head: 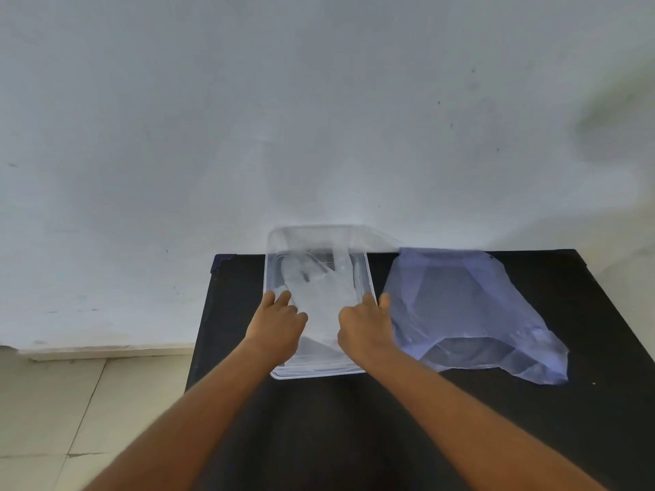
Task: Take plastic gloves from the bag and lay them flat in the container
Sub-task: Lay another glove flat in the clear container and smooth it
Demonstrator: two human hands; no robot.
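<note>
A clear plastic container (368, 278) stands on the black table (354, 419), up against the wall. Inside it lies a thin clear plastic glove (319, 295), spread out with its fingers pointing away from me. My left hand (278, 322) rests on the glove's near left part, fingers curled down onto it. My right hand (367, 326) presses the near right part, beside the container's right rim. Whether either hand pinches the film is unclear. A pale blue-tinted plastic bag (468, 310) lies crumpled to the right of the container, its opening facing me.
The table's left edge (207, 313) drops to a tiled floor (53, 402). A white wall (319, 118) rises directly behind the container. Bare black tabletop lies in front of the container and bag.
</note>
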